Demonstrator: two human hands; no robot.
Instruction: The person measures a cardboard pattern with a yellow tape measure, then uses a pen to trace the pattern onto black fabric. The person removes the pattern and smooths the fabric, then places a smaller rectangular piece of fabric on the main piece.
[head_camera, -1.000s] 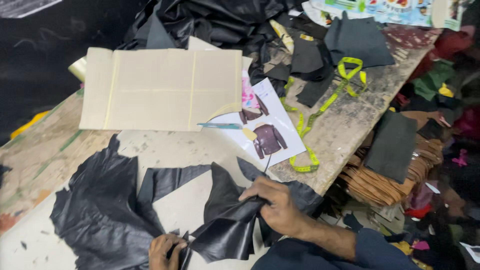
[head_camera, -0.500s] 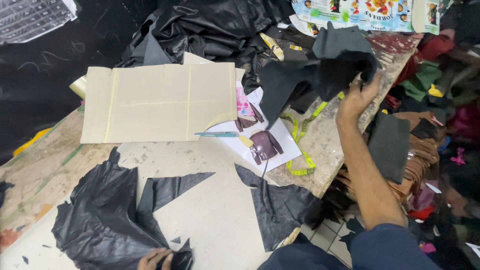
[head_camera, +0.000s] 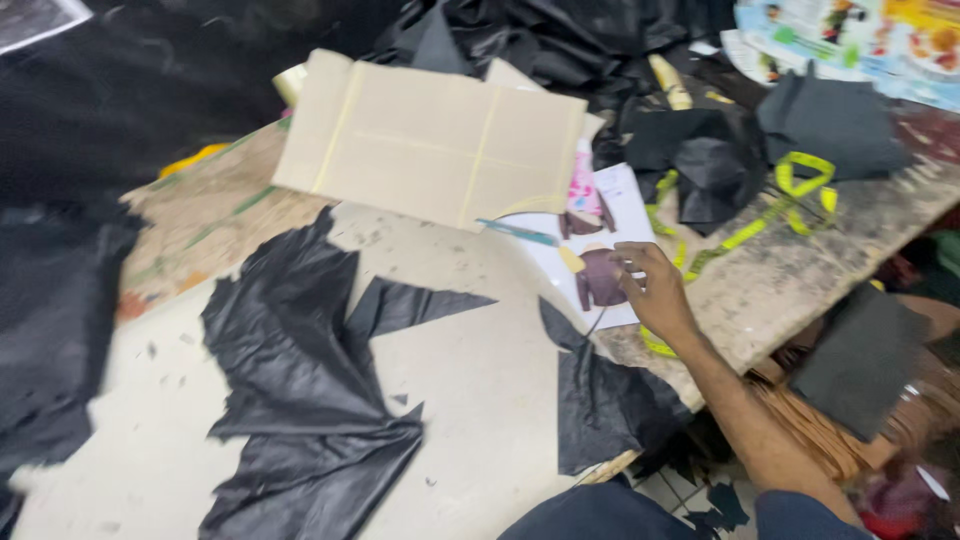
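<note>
1. Head view puts the printed sheet with jacket pictures (head_camera: 600, 262) near the right edge of the worktable (head_camera: 480, 370), its upper end tucked under a pale cardboard pattern (head_camera: 430, 140).
2. On that sheet rests the right hand (head_camera: 655, 290), fingers loosely spread and laid flat on the paper beside a small purple jacket picture; it grips nothing.
3. A thin blue-green pen-like tool (head_camera: 518, 232) lies just left of the sheet, below the cardboard's lower edge.
4. A yellow-green measuring tape (head_camera: 770, 215) loops across the table to the right of the hand, and one loop passes just under the wrist.
5. Beyond the tape sit folded black fabric pieces (head_camera: 720, 165) and a dark grey piece (head_camera: 830, 120), with a larger heap of black material behind the cardboard.
6. Nearer the camera, a black leather offcut (head_camera: 605, 400) hangs over the table edge just below the forearm.
7. Further left, a large crumpled black leather hide (head_camera: 300, 390) spreads across the light tabletop, well apart from the hand.
8. The right forearm comes up from the lower right corner and crosses the table edge, wrist straight and palm down.
9. No left hand shows anywhere in the picture.
</note>
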